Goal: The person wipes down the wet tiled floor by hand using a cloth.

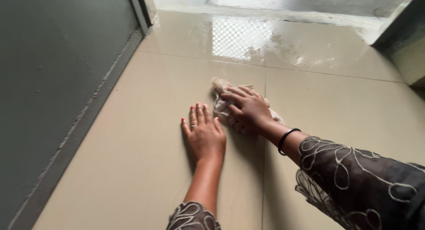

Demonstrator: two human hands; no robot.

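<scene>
My right hand (249, 109) presses down on a crumpled pale cloth (220, 86) lying on the glossy beige floor tiles (146, 123), with fingers curled over the cloth. A black bangle sits on that wrist. My left hand (202, 133) rests flat on the tile just left of the cloth, fingers spread, red nails and a ring showing, holding nothing. Both arms wear dark sheer sleeves with pale looped embroidery.
A grey-green wall (57, 79) with a skirting strip runs along the left. Farther ahead the tiles look wet and reflect a mesh pattern (241, 37). A raised pale sill (283, 15) crosses the far end, and a dark corner stands at the right (405, 35).
</scene>
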